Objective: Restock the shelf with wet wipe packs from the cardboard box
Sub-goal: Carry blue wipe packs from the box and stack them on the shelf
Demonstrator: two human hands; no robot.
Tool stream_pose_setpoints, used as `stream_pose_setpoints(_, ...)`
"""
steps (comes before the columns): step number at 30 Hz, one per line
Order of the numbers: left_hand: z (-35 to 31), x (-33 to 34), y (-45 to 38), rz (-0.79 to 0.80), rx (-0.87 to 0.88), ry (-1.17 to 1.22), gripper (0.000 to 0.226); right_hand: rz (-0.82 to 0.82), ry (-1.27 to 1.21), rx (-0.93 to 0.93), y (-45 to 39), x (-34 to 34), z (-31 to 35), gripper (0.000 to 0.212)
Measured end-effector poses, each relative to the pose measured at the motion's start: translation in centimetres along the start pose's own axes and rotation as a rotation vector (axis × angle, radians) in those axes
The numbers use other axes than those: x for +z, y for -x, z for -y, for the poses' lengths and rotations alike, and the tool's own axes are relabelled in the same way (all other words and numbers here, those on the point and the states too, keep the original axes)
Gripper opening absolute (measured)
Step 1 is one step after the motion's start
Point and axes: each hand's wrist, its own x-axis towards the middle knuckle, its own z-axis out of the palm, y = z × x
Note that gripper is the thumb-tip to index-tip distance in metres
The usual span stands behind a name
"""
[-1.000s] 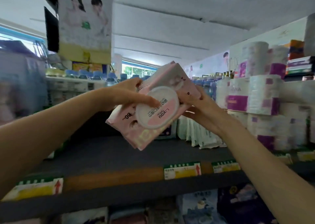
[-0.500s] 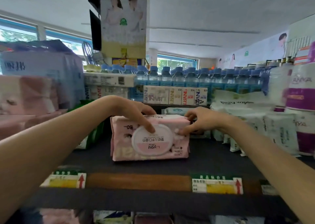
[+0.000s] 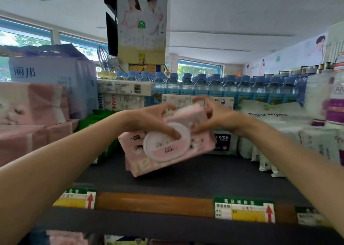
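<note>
A pink wet wipe pack [image 3: 167, 151] with a round white lid stands tilted on the dark shelf [image 3: 186, 179], lid facing me. My left hand [image 3: 149, 120] grips its top left, the thumb lying across the lid. My right hand [image 3: 214, 118] pinches a second pink pack [image 3: 188, 114] that sits on top of and behind the first. The cardboard box is out of view.
Pink tissue bundles [image 3: 31, 114] and a green pack [image 3: 100, 121] crowd the shelf's left. White baby wipe packs [image 3: 279, 136] and a dark Liyou pack [image 3: 223, 142] stand to the right. Rows of blue-capped water bottles [image 3: 223, 84] line the back. Price tags [image 3: 243, 209] run along the shelf's front edge.
The front pack has tipped from flat-standing to tilted, its left end lower. My right hand has risen and now holds the upper pack; my left hand moved up and to the right.
</note>
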Motion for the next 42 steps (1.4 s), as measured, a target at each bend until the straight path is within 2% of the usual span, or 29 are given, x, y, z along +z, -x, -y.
stream_pose_setpoints(3, 0.4, -1.5, 0.3, -0.195, 0.198, 0.383, 0.071, -0.227, -0.339, -0.119, -1.9, -1.5, 2.1, 0.099)
stream_pose_setpoints(5, 0.3, -1.7, -0.1, -0.295, 0.306, 0.651, 0.050, -0.172, -0.460, -0.112, -2.8, -1.2, 2.3, 0.111)
stream_pose_setpoints(7, 0.2, -1.4, -1.0, -0.387, 0.344, 0.908, 0.036, -0.039, -0.405, -0.090, -3.4, 0.4, 1.9, 0.107)
stream_pose_setpoints(9, 0.3, -1.2, -1.8, -0.462, 0.326, 1.098, 0.043, -0.053, -0.280, -0.107, -4.5, 2.1, 1.8, 0.101)
stream_pose_setpoints(10, 0.6, -1.5, -2.0, -0.520, 0.299, 1.117, 0.052, -0.091, -0.209, -0.130, -5.1, 2.5, 1.9, 0.102)
stream_pose_setpoints(13, 2.4, -3.7, -1.3, -0.718, 0.221, 0.969, 0.084, -0.087, 0.164, -0.209, -7.1, 2.1, 2.5, 0.113)
stream_pose_setpoints(15, 4.4, -5.1, -0.1, -0.848, 0.170, 0.852, 0.085, -0.005, 0.452, -0.234, -8.4, 1.9, 2.7, 0.116)
stream_pose_setpoints(17, 6.5, -5.3, 0.7, -0.904, 0.074, 0.603, 0.076, 0.120, 0.597, -0.217, -9.9, 2.6, 2.6, 0.113)
stream_pose_setpoints(20, 8.4, -3.6, 0.4, -0.730, -0.094, 0.191, 0.072, 0.229, 0.777, -0.124, -12.6, 4.1, 0.9, 0.108)
stream_pose_setpoints(24, 8.7, -2.0, -0.5, -0.401, -0.238, -0.247, 0.064, 0.175, 0.885, -0.073, -13.6, 3.1, -0.6, 0.070)
stream_pose_setpoints(27, 9.3, -1.7, -1.1, -0.428, -0.297, -0.414, 0.055, 0.228, 0.993, -0.056, -13.0, 2.5, -1.5, 0.051)
stream_pose_setpoints(29, 9.3, -1.3, -1.7, -0.477, -0.339, -0.500, 0.048, 0.211, 1.027, -0.104, -12.3, 2.8, -1.9, 0.047)
stream_pose_setpoints(31, 8.6, -0.9, -2.6, -0.533, -0.312, -0.557, 0.037, 0.186, 1.038, -0.122, -11.7, 2.9, -1.9, 0.046)
stream_pose_setpoints(35, 5.9, 0.6, -3.8, -0.542, -0.085, -0.604, 0.024, 0.168, 0.994, -0.053, -9.7, 1.7, -0.8, 0.037)
stream_pose_setpoints(38, 3.3, 2.1, -3.6, -0.529, 0.078, -0.522, 0.024, 0.019, 0.902, 0.003, -6.5, 0.0, 0.4, 0.033)
stream_pose_setpoints(42, -1.2, 4.5, -2.4, -0.521, 0.267, -0.316, 0.022, -0.166, 0.914, 0.116, 1.2, -2.2, 2.3, 0.030)
